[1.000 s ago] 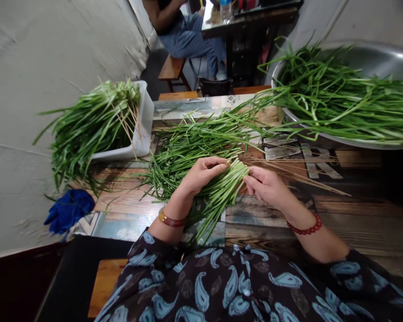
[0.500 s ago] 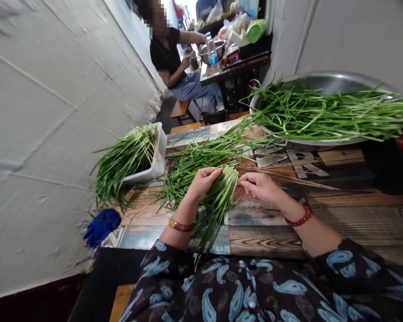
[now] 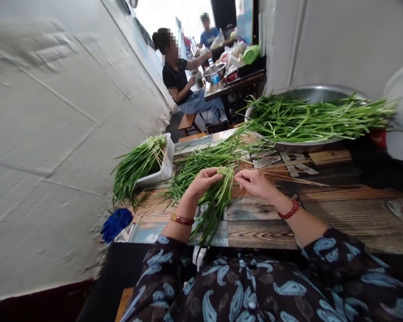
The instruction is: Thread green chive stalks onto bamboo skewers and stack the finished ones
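A bunch of garlic chives [image 3: 217,208] is gripped in my left hand [image 3: 203,182], pale cut ends up and green leaves hanging over the table's near edge. At the right side of those pale ends, my right hand [image 3: 255,183] has thumb and forefinger pinched together; what lies between them is too small to make out. Thin wooden skewers [image 3: 297,179] lie on the table behind and right of my right hand. Just beyond my left hand spreads a loose pile of chives [image 3: 201,158].
A white plastic box [image 3: 170,156] at left holds chives with skewers through them. A large metal basin [image 3: 317,92] heaped with chives stands at back right. A blue glove [image 3: 117,223] lies by the wall. Beyond, a person [image 3: 179,80] sits at another table; another person [image 3: 208,36] is farther back.
My view has shifted slightly, bringing a second person in the background into sight. My hands stay at the bunch, the right still pinching beside the pale ends. The seated person's arm has risen from the bowl.
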### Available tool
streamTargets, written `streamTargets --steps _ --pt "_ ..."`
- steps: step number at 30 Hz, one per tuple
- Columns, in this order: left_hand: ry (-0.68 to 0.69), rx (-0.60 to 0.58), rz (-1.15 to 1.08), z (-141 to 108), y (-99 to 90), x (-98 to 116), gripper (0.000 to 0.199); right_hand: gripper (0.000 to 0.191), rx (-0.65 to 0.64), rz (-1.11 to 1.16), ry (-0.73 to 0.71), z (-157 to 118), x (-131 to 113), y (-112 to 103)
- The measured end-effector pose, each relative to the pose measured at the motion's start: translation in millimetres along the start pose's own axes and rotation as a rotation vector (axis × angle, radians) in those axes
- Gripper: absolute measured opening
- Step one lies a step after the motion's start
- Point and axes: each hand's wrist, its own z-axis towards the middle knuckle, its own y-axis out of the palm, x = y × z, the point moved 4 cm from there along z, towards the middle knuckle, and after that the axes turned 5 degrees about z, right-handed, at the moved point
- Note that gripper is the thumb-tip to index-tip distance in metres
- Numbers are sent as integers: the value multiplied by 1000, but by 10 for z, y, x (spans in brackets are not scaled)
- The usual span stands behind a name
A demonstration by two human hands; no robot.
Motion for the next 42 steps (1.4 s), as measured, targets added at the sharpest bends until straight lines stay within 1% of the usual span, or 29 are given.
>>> streamTargets --steps 3,4,5,7,9,11,13,15,18,20,22,24,26,28,30,33,36,38,40,42 --pt "9 61 51 -36 -11 95 41 21 42 -32 5 9 -101 -80" --pt "29 85 54 -53 -19 142 41 23 64 -60 -21 22 -168 -120" --pt "55 102 49 -72 -24 195 40 28 85 -95 -74 43 -258 -162" --pt "104 111 29 -118 -23 307 40 42 107 -170 -229 103 -484 -231" --pt "131 90 13 -168 -8 406 40 48 77 -229 -373 185 -717 -260" --pt "164 76 2 -223 1 493 40 46 10 -281 -467 280 -912 -257" --pt "201 88 -26 -279 -13 559 38 42 -66 -320 -523 367 -1056 -249" --pt "220 121 -90 -333 -55 600 33 40 -94 -320 -541 428 -1148 -283" --pt "235 152 -225 -401 -129 636 30 44 -39 -283 -486 451 -1184 -417" --pt "256 160 -298 -438 -165 656 30 44 -29 -320 -423 420 -1151 -486" --pt "271 165 -353 -467 -180 667 30 36 -73 -408 -394 367 -1111 -499" --pt "289 150 -387 -487 -166 669 29 27 -44 -455 -393 317 -1096 -506" --pt "315 100 -384 -497 -126 663 32 23 32 -448 -395 284 -1113 -516" --pt "327 47 -355 -493 -80 633 36 22 61 -440 -386 266 -1149 -510" --pt "308 34 -327 -474 -55 573 35 21 43 -458 -366 257 -1190 -498" --pt "273 58 -304 -431 -49 473 30 22 21 -509 -333 240 -1222 -497" --pt "291 88 -269 -398 -52 435 28 23 19 -540 -332 223 -1195 -505" --pt "306 100 -252 -388 -50 441 28 22 19 -518 -335 218 -1152 -510" --pt "299 63 -252 -383 -31 451 29 21 26 -472 -320 219 -1113 -515" --pt "270 -6 -250 -384 -3 452 33 21 52 -431 -299 225 -1110 -516"
